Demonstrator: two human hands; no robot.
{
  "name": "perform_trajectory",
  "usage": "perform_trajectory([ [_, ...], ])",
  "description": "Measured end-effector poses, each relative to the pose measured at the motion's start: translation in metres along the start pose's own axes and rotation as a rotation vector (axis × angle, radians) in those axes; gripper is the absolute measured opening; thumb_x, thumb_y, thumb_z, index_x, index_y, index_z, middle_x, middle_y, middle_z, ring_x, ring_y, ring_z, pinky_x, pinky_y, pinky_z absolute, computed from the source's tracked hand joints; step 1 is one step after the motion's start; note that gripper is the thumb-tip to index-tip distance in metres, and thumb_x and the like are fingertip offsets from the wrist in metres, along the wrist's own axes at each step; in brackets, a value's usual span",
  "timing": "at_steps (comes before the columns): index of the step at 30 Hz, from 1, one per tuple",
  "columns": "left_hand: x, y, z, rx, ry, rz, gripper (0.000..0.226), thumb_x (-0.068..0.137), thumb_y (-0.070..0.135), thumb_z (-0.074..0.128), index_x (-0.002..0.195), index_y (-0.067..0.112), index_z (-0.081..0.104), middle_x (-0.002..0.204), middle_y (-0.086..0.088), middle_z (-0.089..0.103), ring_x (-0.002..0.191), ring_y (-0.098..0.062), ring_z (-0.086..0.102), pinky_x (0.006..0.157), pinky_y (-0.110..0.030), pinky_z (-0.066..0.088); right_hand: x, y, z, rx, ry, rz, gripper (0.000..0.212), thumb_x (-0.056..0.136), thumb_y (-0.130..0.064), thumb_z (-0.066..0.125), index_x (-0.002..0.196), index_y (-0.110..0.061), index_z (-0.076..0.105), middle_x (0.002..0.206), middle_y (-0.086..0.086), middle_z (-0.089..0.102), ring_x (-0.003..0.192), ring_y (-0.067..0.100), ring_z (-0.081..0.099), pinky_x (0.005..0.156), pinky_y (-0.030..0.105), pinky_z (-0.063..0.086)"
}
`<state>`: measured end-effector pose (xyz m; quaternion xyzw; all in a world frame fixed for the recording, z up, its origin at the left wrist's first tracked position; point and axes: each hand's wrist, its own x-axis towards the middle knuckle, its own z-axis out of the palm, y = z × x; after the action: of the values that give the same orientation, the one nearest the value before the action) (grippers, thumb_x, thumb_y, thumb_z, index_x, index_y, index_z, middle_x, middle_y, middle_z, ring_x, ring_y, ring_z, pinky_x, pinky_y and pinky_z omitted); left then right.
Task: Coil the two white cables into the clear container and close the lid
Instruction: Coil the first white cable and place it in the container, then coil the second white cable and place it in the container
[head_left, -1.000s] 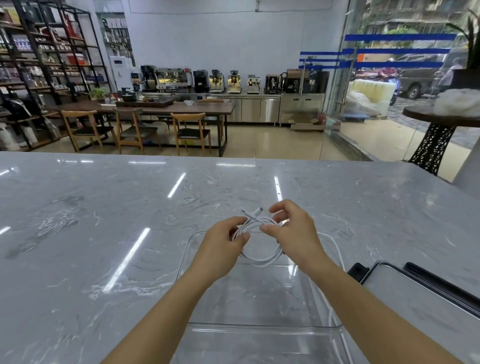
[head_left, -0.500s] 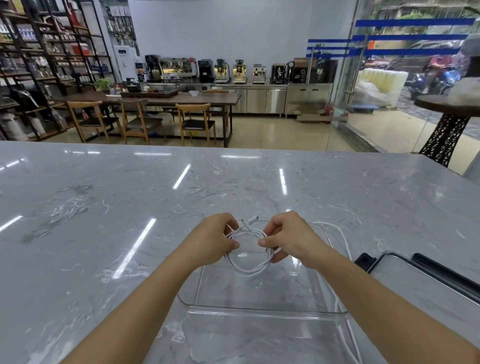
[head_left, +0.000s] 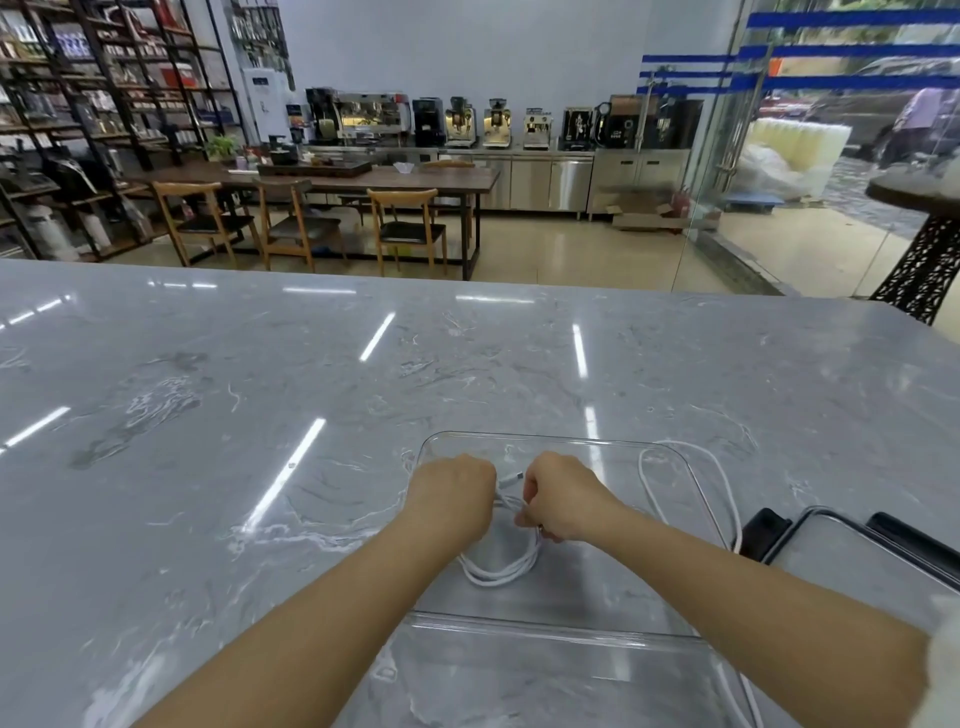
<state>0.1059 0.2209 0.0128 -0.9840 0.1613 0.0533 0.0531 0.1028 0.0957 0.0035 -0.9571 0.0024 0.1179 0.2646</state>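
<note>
Head view is showing the left hand (head_left: 452, 501) and right hand (head_left: 563, 499) both pinching the far side of a coiled thin white cable (head_left: 498, 566), its loop spreading toward six o'clock inside the clear rectangular plastic container (head_left: 571, 626), while the second, loose white cable (head_left: 730, 499) is lying across the rim at three o'clock, nearer the right hand.

Lid (head_left: 852, 551) right — counter (head_left: 208, 415) left open

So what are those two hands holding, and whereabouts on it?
A coiled white cable, gripped at the top of its loop near the plug: left hand on one side, right hand on the other.
</note>
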Motion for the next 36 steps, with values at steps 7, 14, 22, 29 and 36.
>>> perform_trajectory([
  [7,0.006,0.001,0.013,0.095,-0.086,0.046,0.027,0.087,0.008,0.049,0.113,0.006,0.054,0.12,-0.013,0.059,0.108,-0.031,0.058,0.082,-0.035,0.046,0.005,0.008,0.01,-0.186,-0.025,0.014,0.01,0.08,-0.017,0.061,0.085,-0.011,0.054,0.101,0.014,0.062,0.085,0.029,0.058,0.066,0.03,0.043],
  [14,0.008,0.001,0.006,0.095,-0.096,0.028,0.026,0.088,0.018,0.049,0.112,0.009,0.053,0.119,-0.011,0.059,0.106,-0.028,0.058,0.078,-0.033,0.044,-0.003,0.009,0.0,-0.305,0.011,-0.086,0.031,0.084,-0.037,0.057,0.106,-0.015,0.054,0.111,0.01,0.059,0.095,0.029,0.056,0.07,0.033,0.039],
  [22,-0.001,0.035,-0.057,-0.077,0.306,0.114,0.035,0.091,0.036,0.048,0.116,0.011,0.046,0.111,-0.009,0.059,0.097,-0.029,0.058,0.066,-0.033,0.036,-0.043,0.023,-0.05,-0.288,0.371,-0.242,0.038,0.088,-0.039,0.052,0.119,-0.019,0.048,0.11,0.006,0.063,0.094,0.028,0.059,0.071,0.034,0.044],
  [29,-0.019,0.112,-0.08,-0.296,0.581,0.319,0.033,0.091,0.036,0.046,0.114,0.013,0.051,0.107,-0.007,0.062,0.093,-0.026,0.057,0.066,-0.032,0.037,-0.096,0.077,-0.088,-0.235,0.623,-0.147,0.035,0.089,-0.035,0.05,0.12,-0.018,0.049,0.11,0.002,0.062,0.088,0.024,0.059,0.068,0.033,0.043],
  [36,-0.051,0.177,-0.054,-0.268,0.567,0.545,0.028,0.09,0.027,0.044,0.112,0.013,0.053,0.1,-0.006,0.062,0.091,-0.026,0.057,0.066,-0.029,0.028,-0.152,0.134,-0.08,-0.21,0.606,-0.022,0.023,0.086,-0.027,0.054,0.107,-0.018,0.056,0.097,-0.002,0.064,0.077,0.018,0.052,0.062,0.028,0.034],
])
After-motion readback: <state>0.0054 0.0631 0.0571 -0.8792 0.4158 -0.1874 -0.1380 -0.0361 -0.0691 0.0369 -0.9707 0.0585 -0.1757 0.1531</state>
